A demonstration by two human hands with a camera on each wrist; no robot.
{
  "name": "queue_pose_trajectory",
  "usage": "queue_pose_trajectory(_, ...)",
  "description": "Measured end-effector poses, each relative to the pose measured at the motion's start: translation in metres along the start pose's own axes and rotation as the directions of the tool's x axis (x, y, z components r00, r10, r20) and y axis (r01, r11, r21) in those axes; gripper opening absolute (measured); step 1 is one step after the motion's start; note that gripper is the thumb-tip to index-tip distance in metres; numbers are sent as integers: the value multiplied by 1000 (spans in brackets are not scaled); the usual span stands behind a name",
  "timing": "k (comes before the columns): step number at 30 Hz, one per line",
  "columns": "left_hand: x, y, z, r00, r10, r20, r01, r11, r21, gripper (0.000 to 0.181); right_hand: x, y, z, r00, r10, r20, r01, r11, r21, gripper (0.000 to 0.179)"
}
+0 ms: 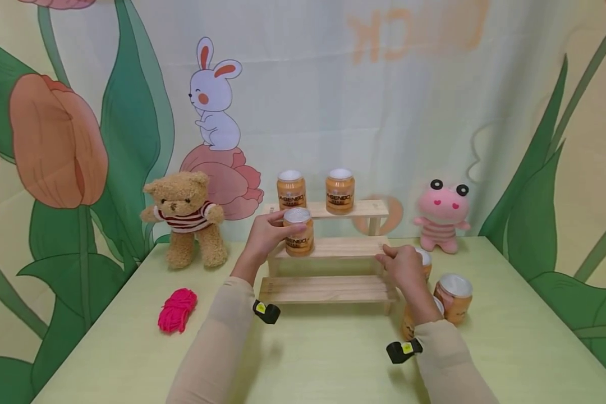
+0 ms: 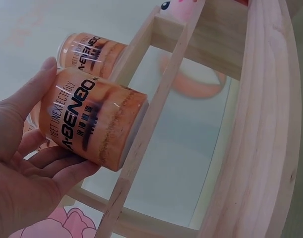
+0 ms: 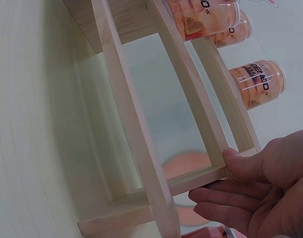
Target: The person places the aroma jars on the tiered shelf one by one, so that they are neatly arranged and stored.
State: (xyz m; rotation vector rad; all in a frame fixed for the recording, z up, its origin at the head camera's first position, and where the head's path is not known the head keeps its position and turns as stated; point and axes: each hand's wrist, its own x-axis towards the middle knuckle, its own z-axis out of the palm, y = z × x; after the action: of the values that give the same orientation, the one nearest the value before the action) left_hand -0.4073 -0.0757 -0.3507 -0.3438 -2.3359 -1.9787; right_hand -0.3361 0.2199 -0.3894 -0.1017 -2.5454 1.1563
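Observation:
My left hand (image 1: 269, 235) grips an orange printed drink can (image 1: 300, 240) with a silver lid, thumb on one side and fingers on the other. The can stands upright at the left end of the middle step of a three-tier wooden display rack (image 1: 340, 247); in the left wrist view, its base is right at the step's front edge. At the rack's right side, my right hand (image 1: 406, 272) pinches the end of the middle step, thumb on top and fingers beneath. Two similar cans, a left can (image 1: 291, 189) and a right can (image 1: 340, 192), stand on the top step.
Beyond my right wrist, several more cans (image 1: 454, 297) stand on the pale table (image 1: 328, 359), partly hidden by that arm. A teddy bear (image 1: 184, 219) and pink yarn (image 1: 177, 311) are at left; a pink plush toy (image 1: 441, 216) sits back right. A printed curtain (image 1: 303, 112) hangs behind.

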Motion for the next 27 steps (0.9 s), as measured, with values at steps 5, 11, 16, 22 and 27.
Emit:
queue_pose_trajectory(5,-2,-1,1,999,5,-35,-4,1000,30,68,1,0,-1,1000,8,6,-8,1000,1,35)
queue_pose_trajectory(11,-4,-2,1,999,-1,-49,2,1000,25,70,0,0,0,1000,19,5,-19,1000,-2,35)
queue_pose_trajectory(16,-11,-2,-3,998,-25,-55,27,999,23,74,0,-1,1,1000,21,14,-21,1000,0,35)
queue_pose_trajectory(22,-18,-5,-12,997,4,-72,-3,1000,11,74,0,-2,0,1000,-1,6,1,1000,-2,35)
queue_pose_trajectory(27,-28,-10,-20,995,12,-95,-16,999,-50,65,0,-1,1,1000,-19,7,19,1000,-2,34)
